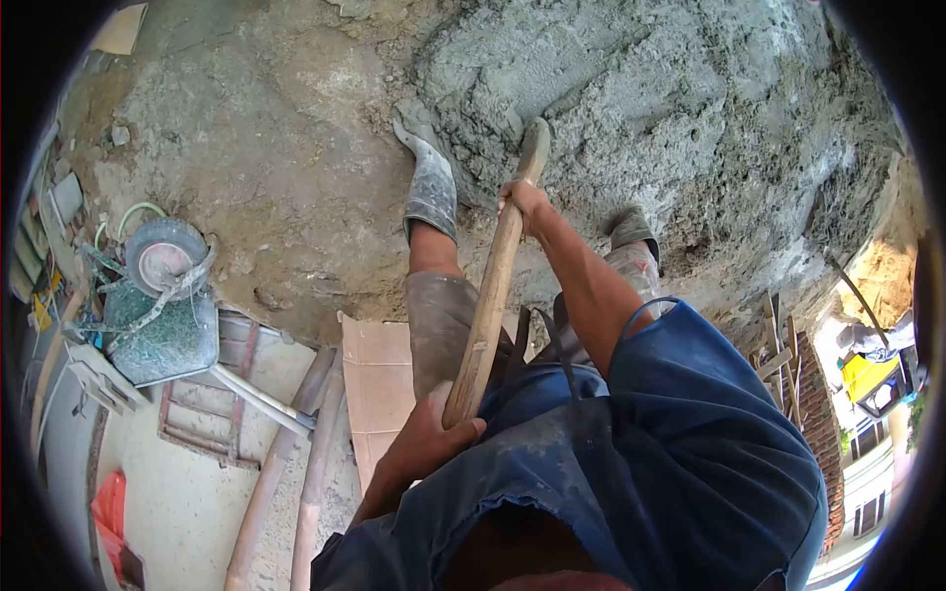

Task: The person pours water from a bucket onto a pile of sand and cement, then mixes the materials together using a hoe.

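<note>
A long wooden tool handle [493, 295] slants from my waist up to a heap of wet grey concrete [631, 108]. Its far end meets the concrete, and I cannot make out the tool's head there. My left hand [432, 433] is wrapped round the near end of the handle, close to my stomach. Farther along, near the concrete, my right hand [527, 205] grips the same handle from the right side. My mud-coated rubber boots [431, 187] stand apart at the edge of the heap.
A wheelbarrow [163, 330] lies at the left with its wheel toward the dirt ground. Beside it are a rusty metal frame [212, 409], wooden poles [315, 483] and a cardboard sheet [376, 379]. A red plastic bag [110, 512] is at lower left. Bricks [823, 433] line the right.
</note>
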`<action>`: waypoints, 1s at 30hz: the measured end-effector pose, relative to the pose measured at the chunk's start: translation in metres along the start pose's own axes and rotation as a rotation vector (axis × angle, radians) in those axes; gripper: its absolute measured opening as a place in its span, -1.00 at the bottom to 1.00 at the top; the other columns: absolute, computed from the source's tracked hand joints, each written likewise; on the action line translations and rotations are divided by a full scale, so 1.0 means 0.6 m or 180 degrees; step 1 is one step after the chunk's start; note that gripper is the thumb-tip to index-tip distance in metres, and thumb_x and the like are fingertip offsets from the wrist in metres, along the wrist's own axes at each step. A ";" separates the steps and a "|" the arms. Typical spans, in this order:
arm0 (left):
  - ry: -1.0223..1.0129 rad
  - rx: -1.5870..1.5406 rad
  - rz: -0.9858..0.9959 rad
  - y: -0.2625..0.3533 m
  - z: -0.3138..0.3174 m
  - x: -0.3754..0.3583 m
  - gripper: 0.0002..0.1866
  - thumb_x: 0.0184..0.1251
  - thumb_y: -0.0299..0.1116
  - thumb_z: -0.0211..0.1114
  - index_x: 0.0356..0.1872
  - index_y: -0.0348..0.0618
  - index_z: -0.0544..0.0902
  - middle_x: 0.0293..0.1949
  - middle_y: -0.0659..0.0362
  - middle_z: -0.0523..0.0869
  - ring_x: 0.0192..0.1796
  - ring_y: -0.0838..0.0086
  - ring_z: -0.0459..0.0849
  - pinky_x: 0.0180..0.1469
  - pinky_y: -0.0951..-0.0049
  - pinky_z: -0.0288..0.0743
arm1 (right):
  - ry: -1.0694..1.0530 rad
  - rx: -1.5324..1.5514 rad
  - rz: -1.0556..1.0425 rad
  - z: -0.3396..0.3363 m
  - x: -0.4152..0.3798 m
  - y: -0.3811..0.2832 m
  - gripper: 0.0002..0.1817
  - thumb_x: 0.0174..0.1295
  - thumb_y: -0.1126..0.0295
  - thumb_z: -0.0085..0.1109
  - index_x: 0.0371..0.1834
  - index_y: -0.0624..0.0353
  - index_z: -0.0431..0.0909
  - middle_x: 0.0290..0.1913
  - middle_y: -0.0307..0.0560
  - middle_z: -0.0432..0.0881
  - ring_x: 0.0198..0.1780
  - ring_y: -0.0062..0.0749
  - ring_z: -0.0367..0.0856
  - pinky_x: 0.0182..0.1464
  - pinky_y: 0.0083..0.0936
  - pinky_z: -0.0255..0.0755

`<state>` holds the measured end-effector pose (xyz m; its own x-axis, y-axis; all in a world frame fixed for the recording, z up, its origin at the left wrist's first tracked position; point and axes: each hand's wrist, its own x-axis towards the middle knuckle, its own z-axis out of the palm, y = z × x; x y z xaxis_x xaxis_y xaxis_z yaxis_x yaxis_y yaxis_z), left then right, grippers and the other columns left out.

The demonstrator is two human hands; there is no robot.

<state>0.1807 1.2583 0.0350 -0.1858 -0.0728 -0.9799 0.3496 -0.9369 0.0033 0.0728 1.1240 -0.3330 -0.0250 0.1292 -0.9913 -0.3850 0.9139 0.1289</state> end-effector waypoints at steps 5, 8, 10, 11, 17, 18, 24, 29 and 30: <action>-0.0618 -0.0794 0.1447 0.070 -0.051 -0.064 -0.22 0.44 -0.12 0.10 0.49 -0.41 0.04 0.27 -0.17 0.41 0.34 0.23 0.38 0.40 0.34 0.16 | -0.0409 -0.0082 0.0115 -0.001 -0.048 -0.066 -0.83 0.22 0.38 -0.09 -0.51 0.17 0.37 -0.61 -0.09 0.44 -0.59 -0.23 0.45 -0.37 -0.27 0.52; -0.0877 -0.0766 0.2132 0.116 -0.088 -0.098 -0.18 0.54 -0.02 -0.01 0.51 -0.46 -0.08 0.33 -0.17 0.33 0.38 0.21 0.32 0.43 0.36 0.10 | -0.0595 0.0165 0.0141 0.007 -0.099 -0.114 -0.90 0.20 0.41 -0.06 -0.41 0.18 0.34 -0.61 -0.10 0.42 -0.58 -0.24 0.45 -0.39 -0.22 0.54; -0.1448 -0.0830 0.2277 0.132 -0.115 -0.124 0.00 0.46 0.25 -0.06 0.50 -0.52 -0.12 0.44 -0.16 0.19 0.51 0.27 0.13 0.50 0.35 -0.05 | -0.0543 0.0285 0.0234 0.021 -0.126 -0.149 -0.91 0.20 0.42 -0.05 -0.42 0.17 0.32 -0.61 -0.09 0.42 -0.59 -0.24 0.45 -0.41 -0.21 0.55; -0.1427 -0.0863 0.2389 0.136 -0.128 -0.135 0.00 0.46 0.25 -0.06 0.50 -0.52 -0.12 0.44 -0.16 0.19 0.51 0.27 0.13 0.50 0.35 -0.05 | -0.0521 0.0487 0.0377 0.032 -0.142 -0.170 -0.91 0.19 0.42 -0.04 -0.42 0.17 0.31 -0.61 -0.09 0.42 -0.59 -0.24 0.45 -0.42 -0.21 0.55; -0.1346 -0.0708 0.3673 0.133 -0.224 -0.263 0.10 0.39 0.41 -0.16 0.49 -0.53 -0.09 0.45 -0.19 0.17 0.50 0.22 0.15 0.49 0.32 -0.01 | -0.0971 0.0325 -0.0540 0.190 -0.325 -0.331 -0.91 0.22 0.48 -0.08 -0.37 0.17 0.22 -0.53 -0.12 0.40 -0.60 -0.40 0.44 -0.49 -0.37 0.52; -0.1308 -0.0756 0.3864 0.125 -0.236 -0.282 0.04 0.44 0.33 -0.10 0.49 -0.53 -0.13 0.39 -0.30 0.22 0.47 0.19 0.22 0.46 0.35 0.06 | -0.1059 0.0259 -0.0748 0.223 -0.361 -0.351 -0.90 0.22 0.48 -0.08 -0.37 0.17 0.22 -0.54 -0.12 0.40 -0.60 -0.39 0.44 -0.49 -0.36 0.53; -0.1259 -0.1360 0.3453 0.020 -0.306 -0.351 0.24 0.17 0.41 0.23 0.52 -0.41 -0.13 0.39 -0.19 0.24 0.40 0.24 0.30 0.39 0.31 0.18 | -0.1313 -0.0193 -0.2162 0.432 -0.520 -0.405 -0.90 0.21 0.45 -0.03 -0.37 0.17 0.25 -0.59 -0.11 0.41 -0.62 -0.32 0.45 -0.52 -0.34 0.53; 0.0181 -0.0756 0.2988 -0.070 -0.367 -0.195 0.02 -0.07 -0.29 0.44 0.46 -0.38 0.10 0.07 -0.10 0.54 -0.03 0.29 0.61 -0.03 0.36 0.53 | -0.0803 -0.0481 -0.3074 0.544 -0.503 -0.376 -0.93 0.19 0.47 0.03 -0.36 0.23 0.39 -0.57 -0.03 0.50 -0.60 -0.25 0.50 -0.53 -0.34 0.50; 0.0575 -0.0181 0.2513 -0.084 -0.389 -0.137 -0.06 -0.10 -0.38 0.40 0.42 -0.37 0.19 0.03 -0.11 0.57 -0.09 0.31 0.64 -0.06 0.35 0.54 | -0.0636 -0.0512 -0.3278 0.573 -0.462 -0.366 -0.94 0.17 0.50 0.06 -0.38 0.25 0.43 -0.56 -0.02 0.51 -0.59 -0.25 0.51 -0.53 -0.33 0.49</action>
<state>0.3926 1.3910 0.0689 0.2847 -0.6443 -0.7098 0.3625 -0.6131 0.7019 0.4813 1.0197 -0.0770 0.5290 -0.6040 -0.5961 -0.2521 0.5588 -0.7900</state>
